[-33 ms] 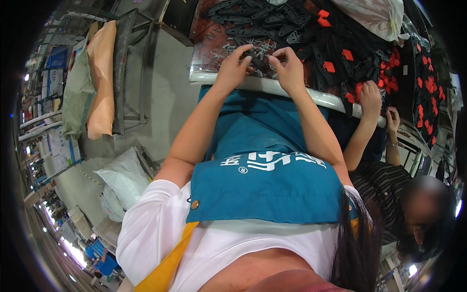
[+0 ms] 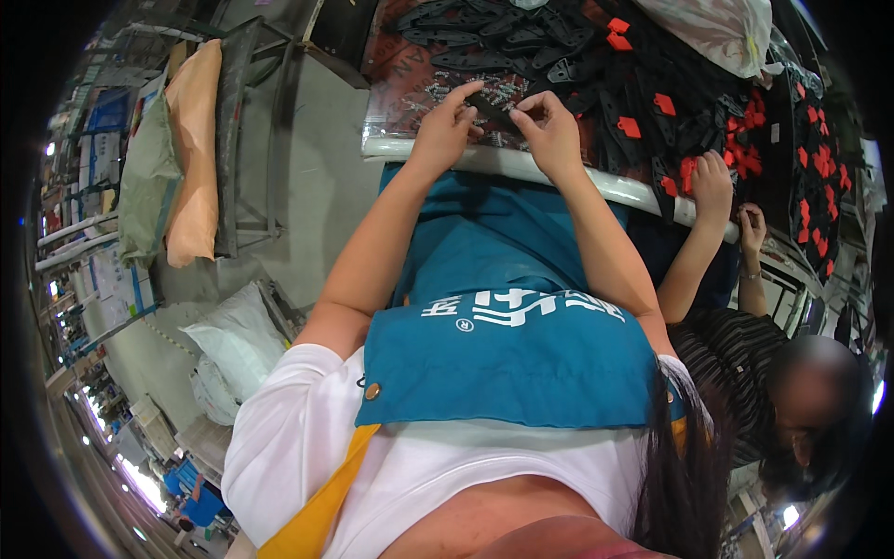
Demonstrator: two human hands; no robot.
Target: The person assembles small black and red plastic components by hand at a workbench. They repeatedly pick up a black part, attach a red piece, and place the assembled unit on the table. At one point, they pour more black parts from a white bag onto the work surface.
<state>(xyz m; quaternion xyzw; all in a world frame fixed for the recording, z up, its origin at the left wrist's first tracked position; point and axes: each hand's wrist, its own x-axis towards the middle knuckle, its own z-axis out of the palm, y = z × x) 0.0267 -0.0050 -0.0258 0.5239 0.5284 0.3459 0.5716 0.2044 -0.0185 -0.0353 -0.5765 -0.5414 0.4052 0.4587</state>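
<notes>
Black plastic part (image 2: 492, 105), small and flat, is held just past the near edge of a worktable (image 2: 521, 168), whose white rounded rim curves from left to right across the scene. Far across the tabletop lie heaps of black pieces (image 2: 521, 42), some with red tabs (image 2: 663, 102), leaving little bare surface around the work. Left of the table the grey floor (image 2: 317, 177) opens wide toward a metal rack (image 2: 247, 140) hung with tan and green sacks (image 2: 191, 149); white bags (image 2: 237, 340) sit nearer on the floor. To the right a second person in a striped top stands close, one hand (image 2: 712, 182) on the rim among the red-tabbed pieces. A teal apron (image 2: 503, 354) fills the near ground between both forearms. The left hand (image 2: 442, 130) curls at the part's left end, thumb and forefinger pinching it. The right hand (image 2: 551, 130) meets it from the right, fingertips (image 2: 521, 107) closed on the other end. The part spans the gap between the two hands, over a scatter of small pale bits (image 2: 466, 90) on the table.
</notes>
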